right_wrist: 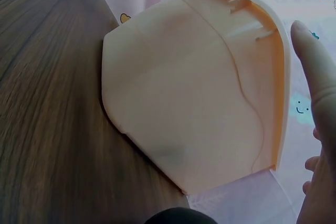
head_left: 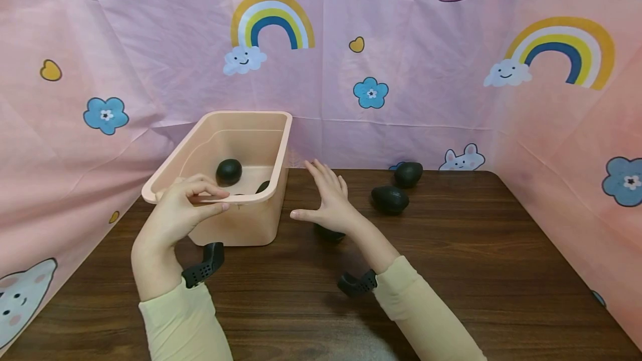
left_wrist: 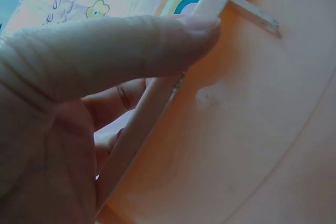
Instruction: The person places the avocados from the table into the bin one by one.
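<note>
My left hand point(head_left: 173, 213) grips the near rim of a peach plastic bin point(head_left: 241, 227), thumb point(left_wrist: 157, 45) on the outer side and fingers over the edge. Inside the bin lies a dark avocado point(head_left: 229, 172); a second avocado point(head_left: 263, 186) shows only partly behind the near rim. My right hand point(head_left: 328, 199) is held to the right of the bin, fingers spread and holding nothing. Below it, an avocado point(head_left: 329, 233) on the table is mostly hidden by the hand. In the right wrist view, the thumb point(right_wrist: 315, 72) extends beside the bin's rim.
Two more avocados, a nearer one point(head_left: 390, 200) and a farther one point(head_left: 408, 174), lie close together on the dark wooden table point(head_left: 476, 272), right of my right hand. A printed pink cloth point(head_left: 326, 82) hangs behind the table and along both sides.
</note>
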`<state>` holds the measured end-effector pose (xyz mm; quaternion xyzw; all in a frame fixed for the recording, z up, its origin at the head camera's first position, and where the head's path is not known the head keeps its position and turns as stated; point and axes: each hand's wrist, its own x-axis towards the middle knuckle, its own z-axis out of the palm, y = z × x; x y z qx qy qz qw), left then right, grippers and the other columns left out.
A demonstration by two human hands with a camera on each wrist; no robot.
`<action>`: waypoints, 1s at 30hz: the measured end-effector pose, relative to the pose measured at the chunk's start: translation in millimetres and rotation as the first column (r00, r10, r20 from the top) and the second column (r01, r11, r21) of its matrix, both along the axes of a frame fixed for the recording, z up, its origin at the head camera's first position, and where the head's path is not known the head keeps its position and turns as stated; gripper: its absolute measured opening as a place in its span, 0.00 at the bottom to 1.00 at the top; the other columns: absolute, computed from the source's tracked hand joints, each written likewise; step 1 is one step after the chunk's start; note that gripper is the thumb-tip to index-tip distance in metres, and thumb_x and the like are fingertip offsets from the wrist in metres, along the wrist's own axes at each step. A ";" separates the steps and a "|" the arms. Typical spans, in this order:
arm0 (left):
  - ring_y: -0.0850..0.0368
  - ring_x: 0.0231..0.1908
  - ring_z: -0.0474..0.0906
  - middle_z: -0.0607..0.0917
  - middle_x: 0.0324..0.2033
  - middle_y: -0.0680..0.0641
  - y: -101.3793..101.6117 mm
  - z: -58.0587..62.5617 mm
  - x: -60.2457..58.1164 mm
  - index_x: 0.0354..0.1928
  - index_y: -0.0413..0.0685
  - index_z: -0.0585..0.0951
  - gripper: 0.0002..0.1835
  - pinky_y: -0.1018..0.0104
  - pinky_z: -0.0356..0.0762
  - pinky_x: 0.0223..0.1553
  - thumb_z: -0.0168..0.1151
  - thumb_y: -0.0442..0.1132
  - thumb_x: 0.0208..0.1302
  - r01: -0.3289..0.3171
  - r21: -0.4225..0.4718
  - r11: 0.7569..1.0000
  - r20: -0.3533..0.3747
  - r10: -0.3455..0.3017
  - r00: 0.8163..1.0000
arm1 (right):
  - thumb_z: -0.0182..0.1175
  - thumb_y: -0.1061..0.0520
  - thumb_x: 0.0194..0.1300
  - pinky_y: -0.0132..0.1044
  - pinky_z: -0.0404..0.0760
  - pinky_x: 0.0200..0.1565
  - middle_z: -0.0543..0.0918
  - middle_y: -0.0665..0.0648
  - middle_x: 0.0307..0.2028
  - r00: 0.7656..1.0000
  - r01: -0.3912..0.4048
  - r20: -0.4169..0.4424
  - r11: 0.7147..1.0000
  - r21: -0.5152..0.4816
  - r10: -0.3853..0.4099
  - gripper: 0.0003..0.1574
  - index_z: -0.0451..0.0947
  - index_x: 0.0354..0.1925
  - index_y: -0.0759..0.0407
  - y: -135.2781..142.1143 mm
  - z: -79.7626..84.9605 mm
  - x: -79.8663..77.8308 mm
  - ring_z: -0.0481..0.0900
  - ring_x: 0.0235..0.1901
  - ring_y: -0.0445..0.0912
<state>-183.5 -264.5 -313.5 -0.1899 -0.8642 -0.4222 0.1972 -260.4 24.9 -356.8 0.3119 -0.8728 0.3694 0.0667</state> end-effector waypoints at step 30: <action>0.61 0.43 0.66 0.80 0.34 0.48 0.8 1.3 0.4 0.39 0.40 0.86 0.11 0.75 0.71 0.31 0.73 0.29 0.51 -0.007 -0.014 1.000 -0.010 0.007 1.000 | 0.73 0.45 0.52 0.59 0.29 0.65 0.39 0.52 0.75 0.998 -0.019 0.055 0.999 -0.044 0.021 0.67 0.40 0.76 0.43 35.1 -43.7 1.1 0.30 0.72 0.47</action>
